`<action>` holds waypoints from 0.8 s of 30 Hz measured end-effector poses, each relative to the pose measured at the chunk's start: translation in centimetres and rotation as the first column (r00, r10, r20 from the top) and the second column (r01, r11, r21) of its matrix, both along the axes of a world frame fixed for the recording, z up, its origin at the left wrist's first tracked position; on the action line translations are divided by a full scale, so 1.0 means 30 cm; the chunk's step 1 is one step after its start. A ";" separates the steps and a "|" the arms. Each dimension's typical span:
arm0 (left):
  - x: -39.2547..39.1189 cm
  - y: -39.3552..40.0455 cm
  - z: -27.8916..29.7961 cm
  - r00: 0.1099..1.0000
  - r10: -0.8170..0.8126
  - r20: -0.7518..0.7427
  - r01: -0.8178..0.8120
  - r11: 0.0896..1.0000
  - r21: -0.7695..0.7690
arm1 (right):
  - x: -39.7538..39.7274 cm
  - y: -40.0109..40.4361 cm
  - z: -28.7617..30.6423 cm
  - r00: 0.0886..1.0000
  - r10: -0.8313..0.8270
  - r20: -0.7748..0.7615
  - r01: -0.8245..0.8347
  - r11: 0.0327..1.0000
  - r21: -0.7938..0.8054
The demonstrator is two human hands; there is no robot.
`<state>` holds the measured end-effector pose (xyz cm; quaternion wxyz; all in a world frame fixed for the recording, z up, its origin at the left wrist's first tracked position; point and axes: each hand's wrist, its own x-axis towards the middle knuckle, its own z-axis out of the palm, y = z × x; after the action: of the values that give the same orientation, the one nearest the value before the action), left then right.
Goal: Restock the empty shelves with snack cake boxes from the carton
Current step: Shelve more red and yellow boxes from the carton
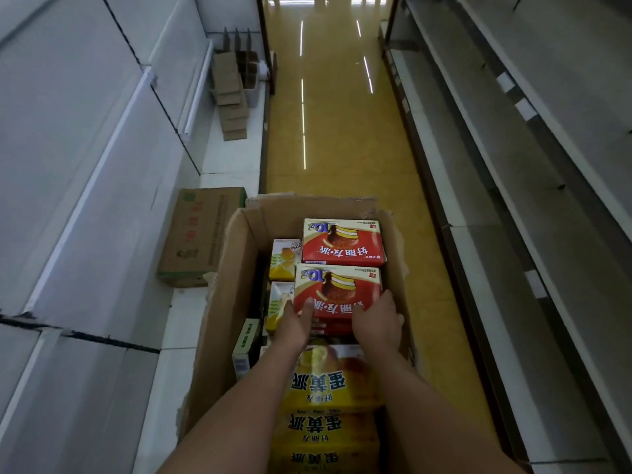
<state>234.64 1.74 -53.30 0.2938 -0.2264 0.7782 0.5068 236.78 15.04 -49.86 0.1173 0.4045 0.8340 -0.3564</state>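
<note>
Both hands are reaching down into the open carton [225, 302] sitting on the yellow aisle floor [342, 148]. The left hand [297, 325] is gripping the near left corner of the nearer red snack cake box [337, 290], thumb lying on top of the lid. The right hand [378, 319] is holding the same box at its near right side, fingers curling over the edge, though how far they're wrapping underneath is kinda hard to see from up here. That box is sitting in the middle of the carton, right up against a second red box [343, 241] at the far end. Smaller yellow boxes [283, 260] are standing along the carton's left wall, and big yellow cake boxes [328, 388] are stacking up at the near end under the forearms. White shelves [102, 165] are running down the left side with a closed brown carton [201, 234] lying on the bottom shelf just beside the open one, plus a pile of cardboard dividers [232, 94] farther along. Grey shelves [513, 165] are lining the right side.
</note>
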 end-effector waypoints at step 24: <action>-0.029 -0.062 -0.007 0.855 0.441 0.274 -0.518 0.749 0.414 | -0.009 0.056 -0.124 0.990 -0.076 0.117 0.122 0.880 -0.459</action>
<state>233.76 -0.11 -53.51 0.2603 -0.3798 0.5197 0.7196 236.53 16.72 -53.59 0.2321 0.4234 0.6959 -0.5315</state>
